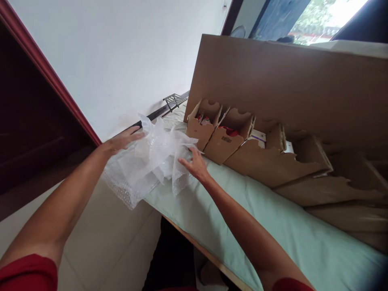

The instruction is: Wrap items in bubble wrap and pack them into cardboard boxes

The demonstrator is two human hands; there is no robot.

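- A crumpled sheet of clear plastic bubble wrap (151,161) lies between the two hands. It sits on the near corner of the bed with the pale green sheet (242,210), and its lower flap hangs over the edge toward the tiled floor (91,242).
- The left hand (119,141) is open, with its fingers (135,134) stretched flat along the wrap's far-left edge. They touch it without closing on it.
- The right hand (196,165) is also open and spread. Its fingertips (184,162) rest on the right-hand fold and pinch nothing.
- The bulk of the wrap lies to the right of the left fingers and to the left of the right fingers. Its long axis runs from one hand to the other.
- Both hands touch the wrap, so neither is clearly nearer.
- Just beyond the right fingers begins a row of small open brown cardboard boxes (200,129). Behind them a large flat brown cardboard panel (287,89) stands on edge.
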